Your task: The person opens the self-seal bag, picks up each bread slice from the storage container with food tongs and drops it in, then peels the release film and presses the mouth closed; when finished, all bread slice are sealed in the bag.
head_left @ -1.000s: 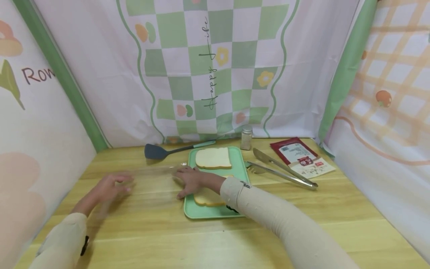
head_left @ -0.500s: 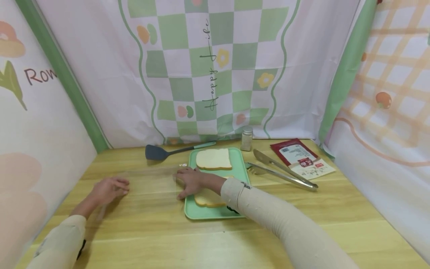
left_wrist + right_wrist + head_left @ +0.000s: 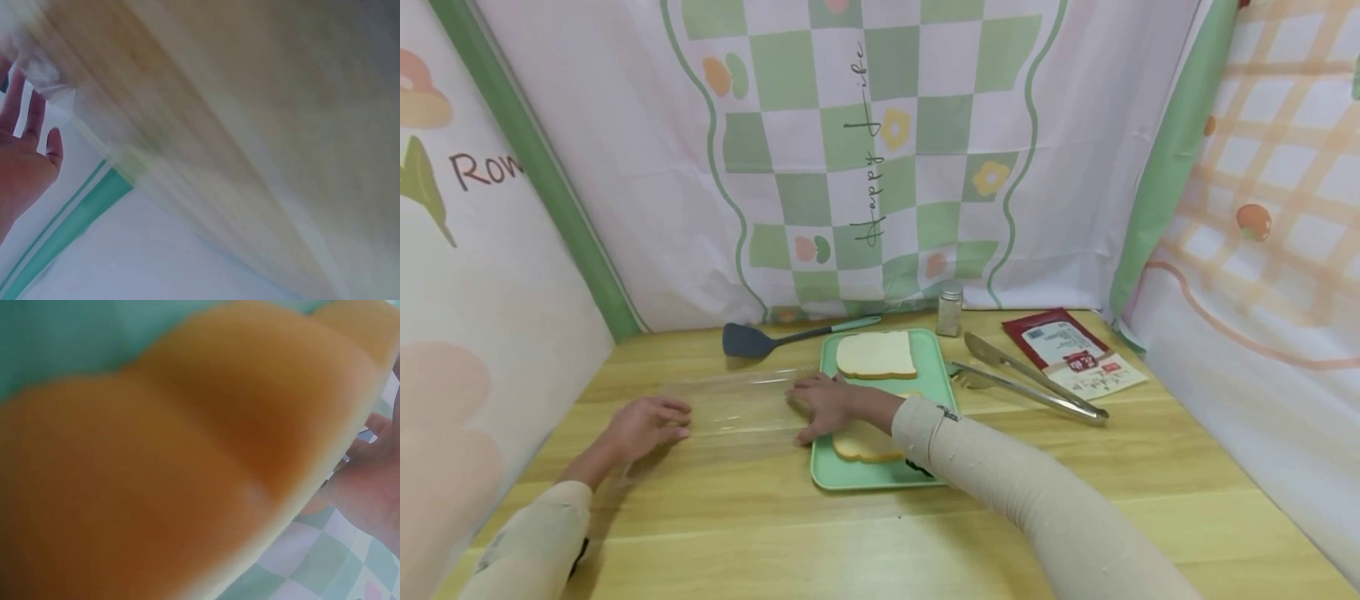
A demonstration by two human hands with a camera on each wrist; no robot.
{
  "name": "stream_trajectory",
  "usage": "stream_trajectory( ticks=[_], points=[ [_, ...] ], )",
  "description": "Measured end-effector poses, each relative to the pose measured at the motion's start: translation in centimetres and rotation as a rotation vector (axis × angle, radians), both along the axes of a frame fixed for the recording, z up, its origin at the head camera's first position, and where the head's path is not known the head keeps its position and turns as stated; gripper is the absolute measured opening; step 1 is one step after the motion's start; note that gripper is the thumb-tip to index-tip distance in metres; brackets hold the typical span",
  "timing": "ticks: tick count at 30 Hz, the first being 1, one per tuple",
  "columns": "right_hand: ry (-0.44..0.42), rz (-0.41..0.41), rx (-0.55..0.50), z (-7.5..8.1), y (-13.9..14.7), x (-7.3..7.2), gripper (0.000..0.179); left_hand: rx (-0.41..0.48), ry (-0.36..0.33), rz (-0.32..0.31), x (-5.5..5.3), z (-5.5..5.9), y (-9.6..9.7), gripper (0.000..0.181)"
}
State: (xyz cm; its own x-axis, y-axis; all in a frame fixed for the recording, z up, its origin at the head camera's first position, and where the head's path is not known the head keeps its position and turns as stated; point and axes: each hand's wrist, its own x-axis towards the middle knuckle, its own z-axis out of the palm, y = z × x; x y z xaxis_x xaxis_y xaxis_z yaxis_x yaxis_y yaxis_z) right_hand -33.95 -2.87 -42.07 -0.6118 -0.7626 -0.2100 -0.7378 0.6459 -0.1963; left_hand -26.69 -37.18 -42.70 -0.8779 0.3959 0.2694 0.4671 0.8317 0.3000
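Observation:
A clear plastic film (image 3: 737,412) stretches between my two hands, just left of the green tray (image 3: 838,475). My left hand (image 3: 643,429) grips its left part; in the left wrist view, crumpled plastic (image 3: 44,72) lies at the fingertips of that hand (image 3: 28,156). My right hand (image 3: 823,404) holds the film's right edge, thumb and fingers spread apart, above the tray's left rim. On the tray lie two bread slices, the far slice (image 3: 876,352) in full view and the near slice (image 3: 865,442) partly under my right wrist. Bread crust (image 3: 187,444) fills much of the right wrist view.
A spatula (image 3: 752,340) lies behind on the left. At the back stands a shaker jar (image 3: 950,310). Metal tongs (image 3: 1030,379) rest right of the tray, beside a red and white packet (image 3: 1075,354). Printed cloth (image 3: 880,167) hangs behind the wooden table (image 3: 850,550).
The film was blurred and now shows more sharply. My left hand has shifted slightly down, its fingers closer together than a second ago. My right hand stays in place.

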Motion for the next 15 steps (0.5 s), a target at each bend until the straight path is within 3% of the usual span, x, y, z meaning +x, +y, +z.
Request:
stream_trajectory(
  ticks=[6, 15],
  points=[
    [0.006, 0.016, 0.006, 0.19, -0.01, 0.07, 0.085, 0.111, -0.070, 0.080, 0.43, 0.26, -0.48, 0.017],
    [-0.029, 0.012, 0.001, 0.47, 0.03, 0.19, 0.083, 0.199, -0.085, 0.124, 0.53, 0.66, -0.88, 0.021]
  ],
)
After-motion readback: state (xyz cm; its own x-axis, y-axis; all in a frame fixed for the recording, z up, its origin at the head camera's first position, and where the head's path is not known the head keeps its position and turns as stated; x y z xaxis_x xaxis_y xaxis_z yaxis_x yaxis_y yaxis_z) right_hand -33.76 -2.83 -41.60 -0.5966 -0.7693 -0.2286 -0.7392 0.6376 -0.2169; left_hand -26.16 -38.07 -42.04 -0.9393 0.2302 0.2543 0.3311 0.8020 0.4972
